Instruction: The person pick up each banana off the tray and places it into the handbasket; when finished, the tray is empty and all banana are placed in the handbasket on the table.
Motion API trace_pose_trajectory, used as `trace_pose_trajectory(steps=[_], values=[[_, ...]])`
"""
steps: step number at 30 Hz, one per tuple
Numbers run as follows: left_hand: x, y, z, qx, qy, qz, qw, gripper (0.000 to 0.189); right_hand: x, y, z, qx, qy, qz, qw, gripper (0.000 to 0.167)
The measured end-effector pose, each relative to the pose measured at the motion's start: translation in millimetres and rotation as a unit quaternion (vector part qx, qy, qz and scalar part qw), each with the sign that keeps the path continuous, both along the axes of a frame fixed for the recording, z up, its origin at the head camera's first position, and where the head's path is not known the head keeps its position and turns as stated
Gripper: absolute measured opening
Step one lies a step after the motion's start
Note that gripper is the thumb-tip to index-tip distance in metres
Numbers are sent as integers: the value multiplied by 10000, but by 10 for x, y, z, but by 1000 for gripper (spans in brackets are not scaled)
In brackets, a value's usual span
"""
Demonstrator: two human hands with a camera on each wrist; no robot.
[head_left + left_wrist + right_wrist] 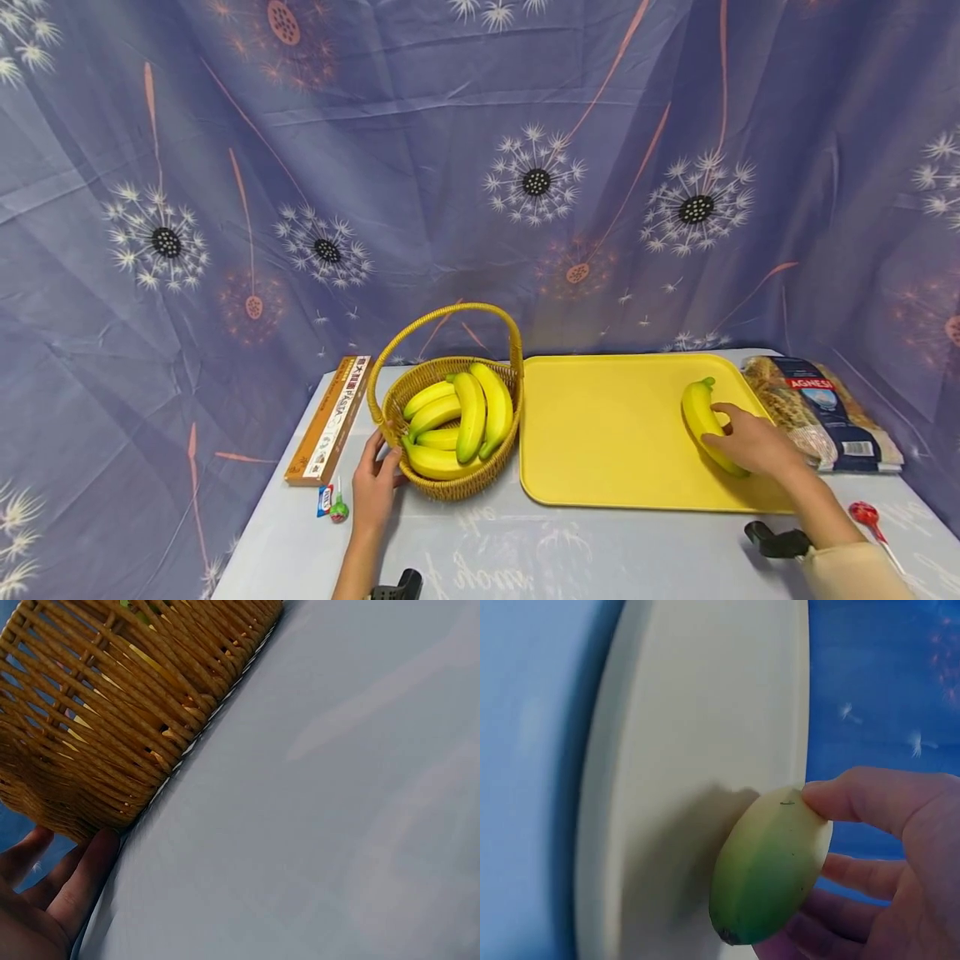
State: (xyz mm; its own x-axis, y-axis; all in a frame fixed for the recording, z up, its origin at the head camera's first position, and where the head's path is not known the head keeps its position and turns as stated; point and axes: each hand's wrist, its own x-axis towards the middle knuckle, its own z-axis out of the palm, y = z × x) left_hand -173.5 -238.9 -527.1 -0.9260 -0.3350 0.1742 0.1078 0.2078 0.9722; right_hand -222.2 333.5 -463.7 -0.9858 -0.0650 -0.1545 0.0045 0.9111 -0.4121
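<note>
A yellow banana with a greenish end is gripped between the thumb and fingers of my right hand, over the right part of the yellow tray. In the right wrist view, the banana points its tip toward the camera and casts a shadow on the tray. My left hand touches the left side of the wicker basket, which has a tall arched handle and holds several bananas. In the left wrist view, the fingertips rest against the lower weave of the basket.
Left of the basket lies a long pasta box, with a green lollipop in front. A bag of Agnesi pasta sits beyond the tray's right edge. Nearer stands a red lollipop. A patterned purple cloth hangs behind the table.
</note>
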Motion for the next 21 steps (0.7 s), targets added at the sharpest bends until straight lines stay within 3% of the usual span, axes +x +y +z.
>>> trace_pose_trajectory(steps=[6,14,16,19,21], values=[[0,13,3,-21,71,14,10000,47,-4,-243,94,-427,41,209,9989,84],[7,9,19,37,38,-16,10000,46,-19,-639,205,-626,249,732,9950,84],[53,34,118,46,-10,-66,10000,47,-25,-751,253,-714,236,843,9936,82],[69,35,152,24,-18,-149,9999,48,-42,-923,329,-797,236,1008,9914,79],[107,63,242,51,-61,-189,9998,48,-47,-1040,386,-866,235,1189,9888,77]])
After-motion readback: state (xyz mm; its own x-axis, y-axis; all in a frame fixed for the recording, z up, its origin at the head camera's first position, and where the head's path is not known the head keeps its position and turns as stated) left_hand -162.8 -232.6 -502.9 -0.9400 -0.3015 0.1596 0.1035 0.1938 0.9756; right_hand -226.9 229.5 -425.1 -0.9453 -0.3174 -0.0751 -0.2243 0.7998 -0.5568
